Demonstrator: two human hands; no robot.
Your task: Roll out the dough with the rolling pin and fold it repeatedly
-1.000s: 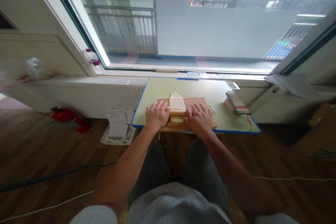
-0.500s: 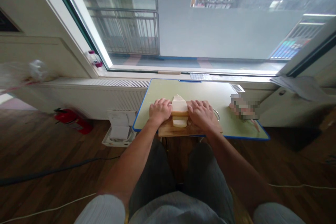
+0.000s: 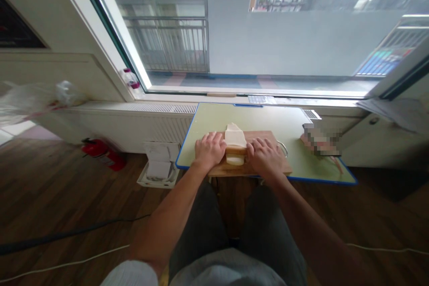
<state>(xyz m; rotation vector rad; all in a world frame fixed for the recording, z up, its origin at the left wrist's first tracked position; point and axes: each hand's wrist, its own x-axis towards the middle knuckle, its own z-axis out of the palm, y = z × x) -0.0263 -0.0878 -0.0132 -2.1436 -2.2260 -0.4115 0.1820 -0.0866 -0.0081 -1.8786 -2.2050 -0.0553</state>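
Observation:
On a wooden cutting board (image 3: 264,135) lies a flattened strip of pale dough (image 3: 235,136), running away from me. A wooden rolling pin (image 3: 236,150) presses across the dough, with dough showing both beyond and in front of it. My left hand (image 3: 210,148) is curled over the pin's left end, and my right hand (image 3: 266,154) is over its right end. Both hands hide the ends of the pin. The metal handle (image 3: 283,148) of the board sticks out at its right side.
Under the board is a pale green, blue-edged table (image 3: 214,114) by the window. A partly blurred-out object (image 3: 320,140) lies on its right side. On the floor to the left are a white box (image 3: 158,174) and a red fire extinguisher (image 3: 104,154). A bottle (image 3: 130,78) stands on the sill.
Both hands and the rolling pin have come slightly toward me over the dough. The whole view has shifted a little as the head moved.

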